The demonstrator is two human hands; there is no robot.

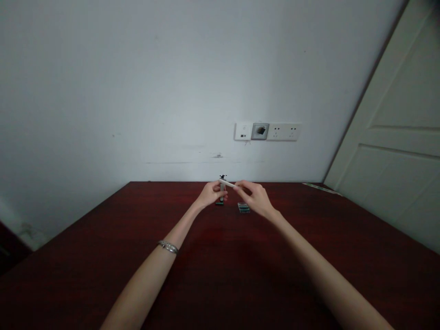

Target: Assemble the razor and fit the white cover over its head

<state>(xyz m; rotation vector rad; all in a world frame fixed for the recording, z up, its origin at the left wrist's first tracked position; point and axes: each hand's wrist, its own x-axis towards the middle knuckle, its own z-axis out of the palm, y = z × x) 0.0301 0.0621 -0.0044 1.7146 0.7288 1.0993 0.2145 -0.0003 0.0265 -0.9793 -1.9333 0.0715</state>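
Over the far middle of the table, my right hand (256, 197) pinches a thin white bar (227, 183) between thumb and fingers. The bar tilts slightly, and its left end meets the fingertips of my left hand (208, 195). Those left fingers curl around a slim, upright, pale object (222, 189) with a black-and-white top and a green foot. Its exact kind is too small to make out, and my fingers cover part of it. Just below my right hand, a small clear packet or case (244, 208) with a teal band lies on the table.
The dark red wooden table (220, 266) runs up to a white wall (154, 91) with sockets (268, 131). A pale door (402, 137) stands at the right. A thin patterned strip (321, 188) lies along the table's far right edge.
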